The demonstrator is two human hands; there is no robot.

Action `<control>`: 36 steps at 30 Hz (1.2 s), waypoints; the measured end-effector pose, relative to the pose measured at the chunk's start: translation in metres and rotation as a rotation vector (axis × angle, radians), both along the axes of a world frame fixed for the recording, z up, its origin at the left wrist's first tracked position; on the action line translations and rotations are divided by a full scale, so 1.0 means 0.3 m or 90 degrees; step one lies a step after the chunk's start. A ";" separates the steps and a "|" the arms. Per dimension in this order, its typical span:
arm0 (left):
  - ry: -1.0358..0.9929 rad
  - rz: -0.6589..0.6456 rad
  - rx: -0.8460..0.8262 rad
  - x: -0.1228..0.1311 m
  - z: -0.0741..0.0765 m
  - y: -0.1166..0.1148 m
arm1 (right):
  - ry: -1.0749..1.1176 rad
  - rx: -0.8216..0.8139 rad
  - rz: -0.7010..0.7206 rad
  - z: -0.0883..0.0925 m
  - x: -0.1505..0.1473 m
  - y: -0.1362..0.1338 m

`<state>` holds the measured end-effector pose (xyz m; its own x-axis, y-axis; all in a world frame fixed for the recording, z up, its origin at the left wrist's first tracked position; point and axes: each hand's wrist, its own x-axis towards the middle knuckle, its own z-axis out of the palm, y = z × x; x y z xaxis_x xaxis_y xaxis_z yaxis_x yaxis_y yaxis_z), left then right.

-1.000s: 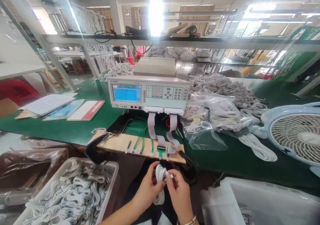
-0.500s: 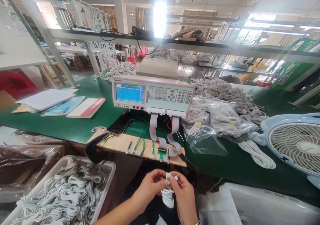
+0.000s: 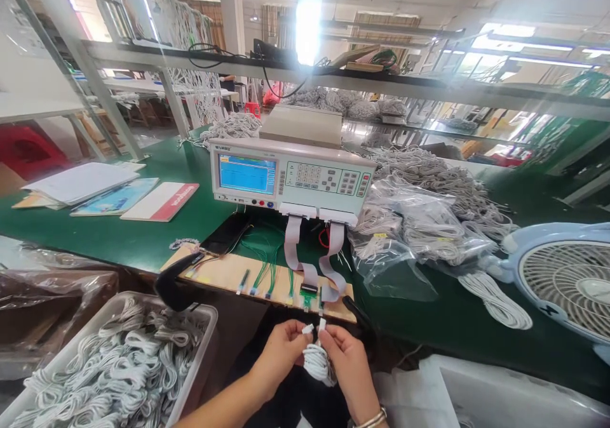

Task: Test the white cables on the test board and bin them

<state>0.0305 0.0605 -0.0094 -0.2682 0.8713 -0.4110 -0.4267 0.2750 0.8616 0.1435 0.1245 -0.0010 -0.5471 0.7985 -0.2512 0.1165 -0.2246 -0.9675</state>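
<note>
A small coiled bundle of white cable (image 3: 317,363) hangs between my two hands. My left hand (image 3: 281,357) pinches a white connector (image 3: 307,329) at one end of the cable. A second white connector (image 3: 323,324) stands up from the closed fingers of my right hand (image 3: 347,359). Just beyond the hands lies a wooden board (image 3: 214,277) with small sockets and green wires. Grey ribbon cables (image 3: 292,244) run from the board to a tester (image 3: 290,177) with a lit blue screen.
At the lower left a white bin (image 3: 212,326) holds many cable coils. Another white bin (image 3: 476,377) is at the lower right. A fan (image 3: 572,282), bagged cables (image 3: 424,225) and a loose coil (image 3: 495,301) lie right; booklets (image 3: 159,202) lie left. A black clamp (image 3: 169,285) grips the board.
My hands have moved slightly apart and the two connectors are now separated, one at each hand. The coil hangs a little higher and further left. The camera view has shifted slightly.
</note>
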 end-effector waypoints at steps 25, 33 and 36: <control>-0.157 0.132 0.029 -0.012 0.028 0.004 | 0.023 0.009 -0.051 -0.013 0.003 -0.027; -0.151 0.187 0.034 -0.003 0.013 0.012 | 0.033 0.008 -0.036 -0.014 0.006 -0.031; -0.141 0.150 0.031 -0.008 0.016 0.012 | 0.033 -0.001 -0.034 -0.013 0.007 -0.031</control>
